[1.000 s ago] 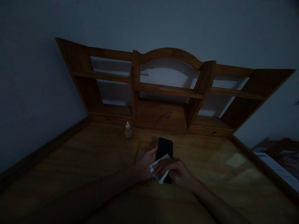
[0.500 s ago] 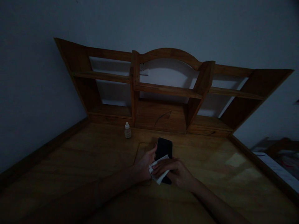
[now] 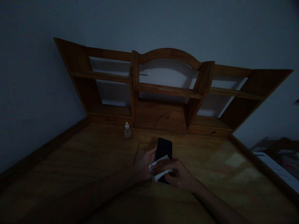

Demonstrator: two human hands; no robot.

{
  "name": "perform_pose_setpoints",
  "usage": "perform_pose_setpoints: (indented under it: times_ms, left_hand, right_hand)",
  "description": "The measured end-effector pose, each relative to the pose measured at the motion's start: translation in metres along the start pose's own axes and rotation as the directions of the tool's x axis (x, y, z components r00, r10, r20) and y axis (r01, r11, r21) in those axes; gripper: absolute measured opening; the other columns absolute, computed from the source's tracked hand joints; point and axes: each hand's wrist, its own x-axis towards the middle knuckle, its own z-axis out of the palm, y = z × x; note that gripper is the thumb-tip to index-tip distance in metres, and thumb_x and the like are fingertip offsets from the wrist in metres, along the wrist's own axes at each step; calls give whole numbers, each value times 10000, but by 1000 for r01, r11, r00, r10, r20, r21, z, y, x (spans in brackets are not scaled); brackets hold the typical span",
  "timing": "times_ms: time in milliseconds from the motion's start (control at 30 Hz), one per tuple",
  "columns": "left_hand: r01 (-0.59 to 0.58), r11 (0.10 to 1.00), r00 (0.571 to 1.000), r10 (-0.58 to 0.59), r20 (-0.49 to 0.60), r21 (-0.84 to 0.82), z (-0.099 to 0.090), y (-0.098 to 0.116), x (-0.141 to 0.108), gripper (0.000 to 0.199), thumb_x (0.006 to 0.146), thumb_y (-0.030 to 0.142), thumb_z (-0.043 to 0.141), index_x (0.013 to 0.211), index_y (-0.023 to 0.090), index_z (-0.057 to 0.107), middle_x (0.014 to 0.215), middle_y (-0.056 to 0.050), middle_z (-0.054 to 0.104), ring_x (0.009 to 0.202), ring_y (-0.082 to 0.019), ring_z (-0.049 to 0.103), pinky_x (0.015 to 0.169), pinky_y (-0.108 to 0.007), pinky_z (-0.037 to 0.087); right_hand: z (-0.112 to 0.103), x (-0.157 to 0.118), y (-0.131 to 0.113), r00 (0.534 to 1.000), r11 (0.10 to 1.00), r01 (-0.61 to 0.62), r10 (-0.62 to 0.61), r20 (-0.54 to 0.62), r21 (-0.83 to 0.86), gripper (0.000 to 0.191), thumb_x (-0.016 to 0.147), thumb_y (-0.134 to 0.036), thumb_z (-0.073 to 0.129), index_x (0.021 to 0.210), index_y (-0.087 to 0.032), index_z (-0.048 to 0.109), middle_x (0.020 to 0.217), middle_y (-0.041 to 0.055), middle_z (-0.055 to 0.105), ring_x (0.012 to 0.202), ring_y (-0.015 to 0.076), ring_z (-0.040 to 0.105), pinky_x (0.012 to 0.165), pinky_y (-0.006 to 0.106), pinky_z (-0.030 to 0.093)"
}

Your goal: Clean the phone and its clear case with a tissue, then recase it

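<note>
A black smartphone [image 3: 164, 147] is held over the desk, its dark face turned up. My left hand [image 3: 144, 165] grips it along its left edge, with the thumb on the side; the other fingers are hidden beneath. My right hand [image 3: 178, 172] presses a white tissue [image 3: 160, 171] against the lower part of the phone, fingers lying over the tissue and thumb close to the phone's lower end. Under and left of my left hand lies a clear phone case or flat transparent sheet [image 3: 139, 150], partly covered by the hand.
A small bottle with a white cap [image 3: 127, 131] stands on the wooden desk [image 3: 98, 155], left of the phone. Behind it rises a wooden shelf unit [image 3: 161, 116] against the wall. A power socket [image 3: 143, 70] shows through it. Papers or cloth [image 3: 277, 168] lie beyond the right edge.
My right thumb has shifted slightly inward over the phone's lower end, and the tissue's lower edge has folded up a little. My left hand and the phone stay nearly still.
</note>
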Motion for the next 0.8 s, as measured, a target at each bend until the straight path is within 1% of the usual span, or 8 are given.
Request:
perform_pose_setpoints:
  times_ms: [133, 200, 267, 367, 467, 533, 700, 800]
  left_hand:
    - [41, 999, 999, -40, 26, -6, 1, 1, 0, 558, 908, 588, 362, 658, 138, 577, 414, 25, 373, 363, -103, 369, 470, -233, 322]
    - [36, 999, 999, -35, 32, -23, 1, 1, 1, 553, 918, 570, 354, 662, 133, 575, 434, 16, 402, 365, -95, 365, 453, -227, 300]
    - [34, 999, 999, -33, 26, -36, 1, 1, 2, 541, 921, 560, 355, 707, 125, 595, 499, -10, 476, 405, -106, 416, 462, -230, 307]
    - [31, 999, 999, -30, 27, -28, 2, 2, 1, 526, 918, 556, 370, 772, 120, 623, 551, -23, 521, 450, -123, 467, 511, -246, 357]
    - [0, 999, 999, 3, 54, -48, 5, 2, 0, 523, 938, 525, 344, 875, 100, 642, 643, -50, 587, 530, -141, 533, 605, -267, 417]
    - [-9, 999, 999, 11, 44, -52, 5, 2, -1, 530, 938, 529, 339, 893, 97, 642, 668, -59, 603, 557, -151, 552, 615, -269, 420]
    - [29, 999, 999, -28, 26, -16, 2, 1, 0, 551, 921, 573, 346, 799, 119, 633, 492, -3, 483, 416, -113, 425, 512, -245, 351]
    - [15, 999, 999, -14, 32, -29, 3, 1, -2, 553, 925, 566, 341, 828, 115, 646, 529, -19, 517, 451, -127, 473, 544, -250, 380]
  right_hand:
    - [0, -2, 2, 1000, 1000, -12, 12, 15, -5, 365, 781, -65, 515, 1048, -211, 716, 1093, 51, 705, 1075, 202, 628, 939, 353, 484]
    - [-1, -3, 4, 1000, 1000, -18, 18, 18, 0, 366, 782, -65, 523, 1059, -211, 712, 1114, 55, 697, 1064, 201, 632, 934, 353, 485]
    - [-1, -3, 6, 1000, 1000, -12, 12, 17, 20, 332, 806, -94, 536, 1065, -207, 710, 1125, 64, 692, 1057, 205, 633, 931, 359, 485]
    - [-1, -4, 8, 999, 996, 25, -27, 20, 84, 250, 889, -231, 531, 1045, -188, 721, 1109, 86, 696, 1075, 223, 624, 946, 381, 473]
    - [-2, -3, 8, 998, 991, 49, -53, 29, 126, 339, 944, -392, 483, 1035, -175, 727, 1085, 103, 704, 1076, 233, 623, 958, 391, 463]
    - [-2, -2, 7, 998, 990, 52, -56, 26, 131, 392, 949, -456, 464, 1037, -178, 727, 1080, 104, 705, 1070, 232, 626, 956, 385, 463]
    - [-2, -2, 4, 999, 993, 48, -50, 20, 106, 436, 946, -508, 449, 1037, -184, 726, 1075, 102, 707, 1077, 233, 623, 957, 381, 463]
    - [-3, -2, 3, 999, 995, 47, -49, 21, 90, 415, 949, -485, 456, 1036, -182, 726, 1093, 108, 702, 1091, 234, 616, 960, 381, 461]
